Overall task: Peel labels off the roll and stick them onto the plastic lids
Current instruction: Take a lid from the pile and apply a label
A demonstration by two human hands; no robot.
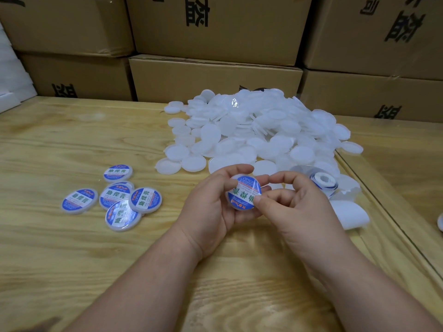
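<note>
**Label pressed onto lid held in both hands**

Head view. A white lid (242, 196) is held above the wooden table (72, 248), near the middle of the view. It is gripped by the left hand (211, 207), with the thumb curled over its upper edge and the fingers under it. A round blue-and-white label (245, 192) is seen on the lid's face. The label's right edge is pinched or pressed by the right hand (299, 207), thumb tip at the lower right edge, index finger curled just above; which of the two cannot be told.

A loose pile of plain lids (259, 133) is seen beyond the hands, spread toward the far right of the table. The label roll (323, 183) lies at the near right edge of that pile, just beyond the right hand. A curl of white backing strip (350, 214) is seen beside it, nearer the camera.

Six labelled lids (115, 195) are grouped on the table to the left, well apart from the hands; several overlap.

Cardboard boxes (215, 75) with black print are stacked behind the table.
</note>
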